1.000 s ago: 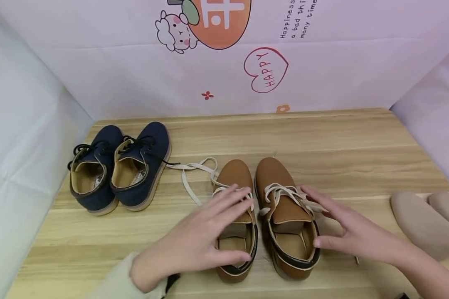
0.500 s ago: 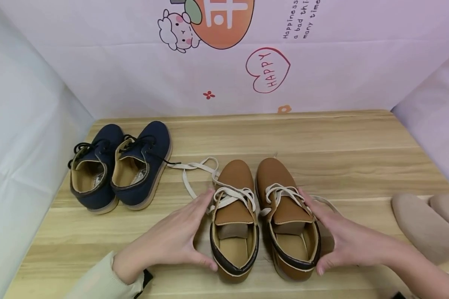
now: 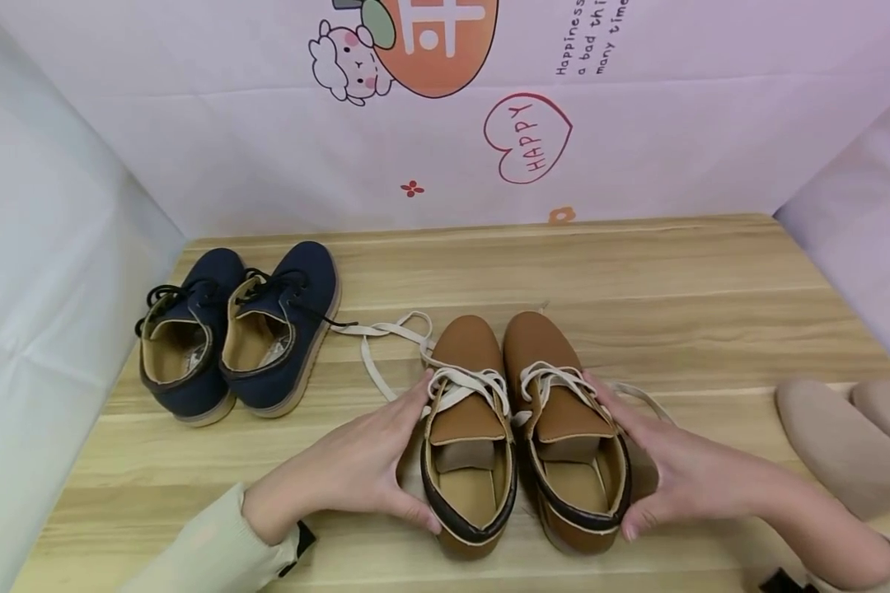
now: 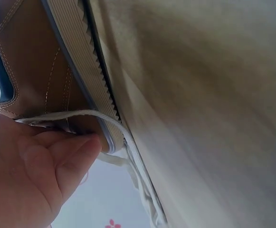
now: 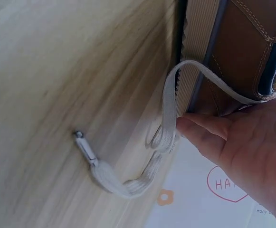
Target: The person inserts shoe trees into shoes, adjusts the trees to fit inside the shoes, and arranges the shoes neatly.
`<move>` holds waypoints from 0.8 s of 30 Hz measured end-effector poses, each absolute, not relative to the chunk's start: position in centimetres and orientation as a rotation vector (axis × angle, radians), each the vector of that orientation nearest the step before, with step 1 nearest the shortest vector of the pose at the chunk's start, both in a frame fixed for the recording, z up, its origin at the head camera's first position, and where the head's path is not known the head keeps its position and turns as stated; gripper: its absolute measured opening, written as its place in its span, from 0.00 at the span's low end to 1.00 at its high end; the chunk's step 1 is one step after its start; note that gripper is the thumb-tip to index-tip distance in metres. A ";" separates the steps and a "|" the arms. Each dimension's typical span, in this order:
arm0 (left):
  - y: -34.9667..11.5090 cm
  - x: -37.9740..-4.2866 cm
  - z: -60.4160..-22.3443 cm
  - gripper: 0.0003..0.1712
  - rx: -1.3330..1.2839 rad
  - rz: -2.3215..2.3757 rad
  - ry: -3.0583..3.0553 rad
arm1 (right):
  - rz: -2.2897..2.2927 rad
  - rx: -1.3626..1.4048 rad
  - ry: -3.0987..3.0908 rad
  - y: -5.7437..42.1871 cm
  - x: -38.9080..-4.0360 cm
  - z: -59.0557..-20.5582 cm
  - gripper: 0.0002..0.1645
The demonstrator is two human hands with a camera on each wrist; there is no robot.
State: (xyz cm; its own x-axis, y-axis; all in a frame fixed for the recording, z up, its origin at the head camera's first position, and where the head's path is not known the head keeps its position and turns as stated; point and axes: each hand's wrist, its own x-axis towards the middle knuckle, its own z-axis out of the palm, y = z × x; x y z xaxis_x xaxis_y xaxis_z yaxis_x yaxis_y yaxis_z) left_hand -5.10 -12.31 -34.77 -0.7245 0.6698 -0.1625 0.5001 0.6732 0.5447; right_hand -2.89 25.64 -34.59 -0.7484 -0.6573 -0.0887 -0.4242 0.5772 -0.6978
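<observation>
A pair of brown lace-up shoes stands in the middle of the wooden board, toes away from me in the head view. My left hand (image 3: pixel 367 465) lies along the outer side of the left brown shoe (image 3: pixel 469 428), thumb near the heel and fingers by the laces. On the opposite side, my right hand (image 3: pixel 682 473) touches the right brown shoe (image 3: pixel 564 412) likewise. Both hands have their fingers extended rather than wrapped round. In the left wrist view a cream shoelace (image 4: pixel 138 156) trails past the fingers; in the right wrist view another shoelace (image 5: pixel 128 187) lies on the wood.
Navy lace-up shoes (image 3: pixel 278 329) stand at the left of the wooden board (image 3: pixel 675 288), a loose cream lace reaching toward them. Beige slip-on footwear (image 3: pixel 849 445) is at the right edge. A white printed cloth (image 3: pixel 304 165) rises behind the board.
My left hand has come from above the left brown shoe down to its outer side. My right hand has settled against the right shoe. The two shoes have shifted slightly closer together.
</observation>
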 end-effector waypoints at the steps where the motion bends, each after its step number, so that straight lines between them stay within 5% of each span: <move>1: -12.3 -5.1 -34.7 0.85 0.921 0.678 2.536 | -0.960 -0.875 2.475 25.6 -2.9 -34.5 0.87; 24: -10.3 -7.3 -34.9 0.83 0.959 0.662 2.516 | -0.996 -0.831 2.533 26.1 -3.4 -35.1 0.81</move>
State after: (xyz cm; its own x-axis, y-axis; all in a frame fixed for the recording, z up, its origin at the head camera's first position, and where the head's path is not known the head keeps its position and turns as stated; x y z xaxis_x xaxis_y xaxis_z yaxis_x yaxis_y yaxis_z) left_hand -7.31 -10.27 -34.86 -0.7016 0.6927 -0.1671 0.5208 0.6585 0.5433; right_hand -3.38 26.05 -35.08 -0.7896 -0.6108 -0.0593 -0.4067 0.5932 -0.6947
